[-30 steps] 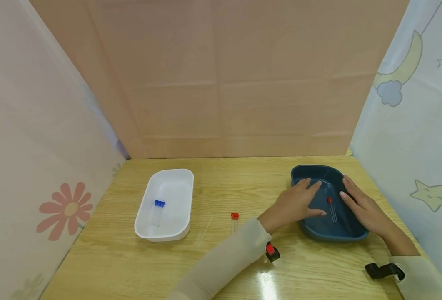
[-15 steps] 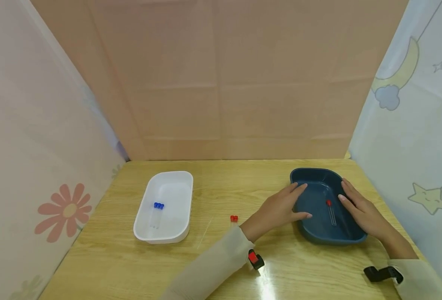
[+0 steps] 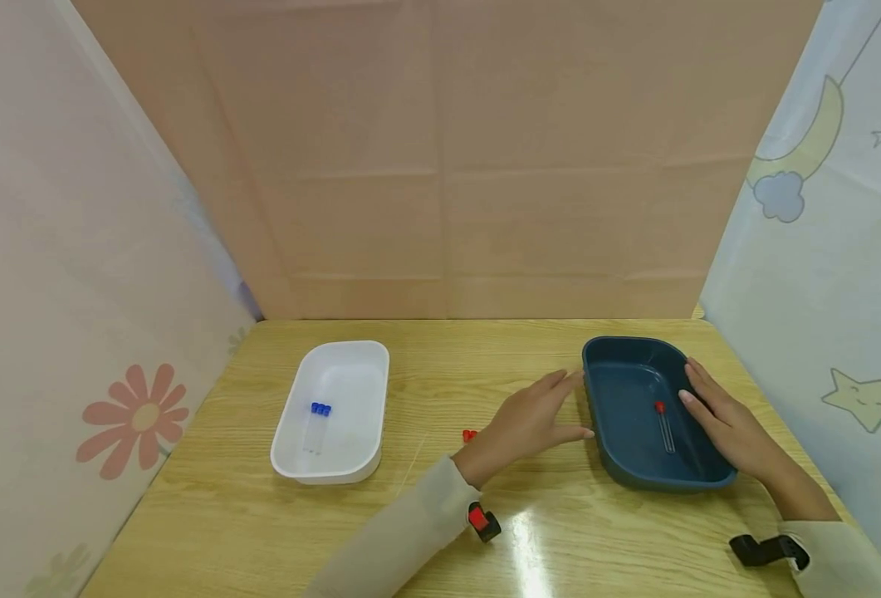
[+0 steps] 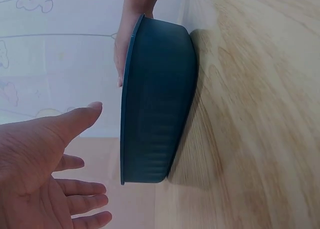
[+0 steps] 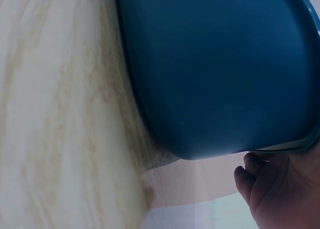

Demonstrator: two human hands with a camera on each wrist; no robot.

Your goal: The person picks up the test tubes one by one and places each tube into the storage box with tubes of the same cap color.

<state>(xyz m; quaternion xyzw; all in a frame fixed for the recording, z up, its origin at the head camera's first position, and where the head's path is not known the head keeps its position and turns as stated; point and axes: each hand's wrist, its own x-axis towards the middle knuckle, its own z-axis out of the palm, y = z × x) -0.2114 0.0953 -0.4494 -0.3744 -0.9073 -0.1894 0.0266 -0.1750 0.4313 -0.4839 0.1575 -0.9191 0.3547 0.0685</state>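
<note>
My left hand (image 3: 526, 428) hovers over the table just left of a dark blue plastic basin (image 3: 619, 465). Its fingers are spread and hold nothing; the left wrist view shows a gap between its fingertips and the basin wall (image 4: 155, 104). On the basin's right side my right hand (image 3: 731, 428) grips the rim, thumb on the inner side and fingers along the outside (image 5: 270, 189). Inside the basin lies a clear test tube (image 3: 665, 428) with a red cap. Two more red caps (image 3: 470, 435) show behind my left wrist, their tubes hidden.
A white basin (image 3: 365, 374) stands at the left with three blue-capped test tubes (image 3: 316, 428) in it. A pale thin streak (image 3: 413, 461) marks the wooden table (image 3: 223, 515). Cloth screens stand behind and on both sides.
My left hand has drawn back to the left, from over the blue basin to outside its left rim, and now covers the tubes of the two red caps. The right hand has stayed.
</note>
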